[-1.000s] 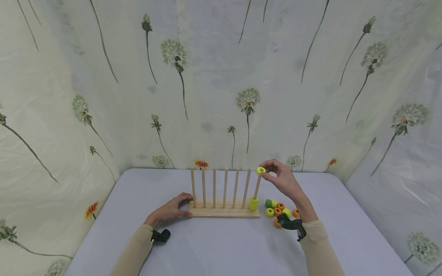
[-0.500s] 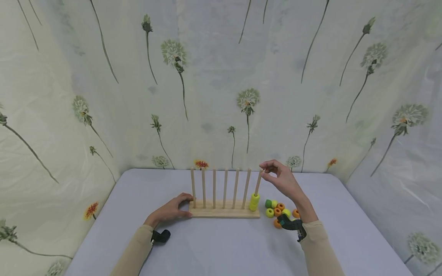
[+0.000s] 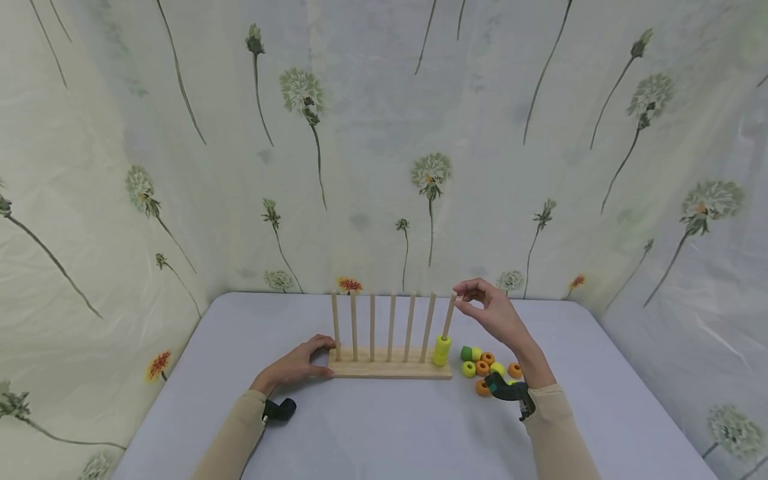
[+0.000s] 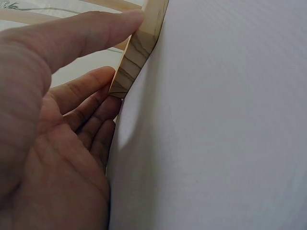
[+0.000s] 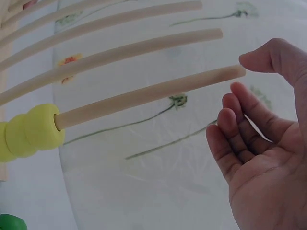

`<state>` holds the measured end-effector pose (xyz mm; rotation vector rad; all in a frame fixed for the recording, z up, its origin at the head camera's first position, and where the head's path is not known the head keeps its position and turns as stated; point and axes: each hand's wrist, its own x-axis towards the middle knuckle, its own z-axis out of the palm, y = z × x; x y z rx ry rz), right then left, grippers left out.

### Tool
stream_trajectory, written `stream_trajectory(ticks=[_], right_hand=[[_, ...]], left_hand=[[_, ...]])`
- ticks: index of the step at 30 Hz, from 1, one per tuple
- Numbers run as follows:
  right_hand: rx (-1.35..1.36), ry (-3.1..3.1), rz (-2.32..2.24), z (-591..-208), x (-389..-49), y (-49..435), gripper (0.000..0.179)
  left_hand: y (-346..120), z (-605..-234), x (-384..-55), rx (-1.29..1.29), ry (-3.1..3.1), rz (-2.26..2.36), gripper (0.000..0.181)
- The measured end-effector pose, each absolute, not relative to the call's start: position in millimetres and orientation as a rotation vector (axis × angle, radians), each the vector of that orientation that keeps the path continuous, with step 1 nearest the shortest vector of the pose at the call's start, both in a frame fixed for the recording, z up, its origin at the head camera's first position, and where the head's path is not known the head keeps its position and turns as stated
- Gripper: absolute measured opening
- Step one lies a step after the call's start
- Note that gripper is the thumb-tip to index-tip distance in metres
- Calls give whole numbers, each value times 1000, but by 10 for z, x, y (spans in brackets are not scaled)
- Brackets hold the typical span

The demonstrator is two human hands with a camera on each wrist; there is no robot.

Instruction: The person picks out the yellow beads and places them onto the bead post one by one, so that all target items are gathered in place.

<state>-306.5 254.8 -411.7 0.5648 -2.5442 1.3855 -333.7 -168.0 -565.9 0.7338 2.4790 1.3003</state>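
A wooden peg board (image 3: 390,373) with several upright rods lies along the table. My left hand (image 3: 298,364) grips its left end, and in the left wrist view the thumb and fingers lie on opposite sides of the wooden base (image 4: 133,62). Yellow beads (image 3: 441,351) are stacked low on the rightmost rod (image 3: 448,319); the right wrist view shows these yellow beads (image 5: 41,129) pressed together around it. My right hand (image 3: 493,317) hovers at that rod's top, holding nothing. Its thumb and fingers stand apart near the tip of the rod (image 5: 153,96).
Loose orange, yellow and green beads (image 3: 483,368) lie on the table to the right of the board, partly behind the right wrist camera (image 3: 505,388). The white tabletop (image 3: 384,427) extends toward me. A flower-printed curtain (image 3: 366,167) hangs behind and at the sides.
A yellow bead that my right hand held at the rod's top has been let go and has dropped onto the stack. The right hand has shifted slightly right; the left hand stays put.
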Motion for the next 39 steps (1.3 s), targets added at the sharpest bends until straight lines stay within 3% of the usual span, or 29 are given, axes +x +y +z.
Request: stream_trajectory(ticks=[39], right_hand=[[390, -2689, 1270, -4588, -2860, 3131, 32]], left_hand=[[-1672, -5636, -3328, 728, 2482, 1273, 61]])
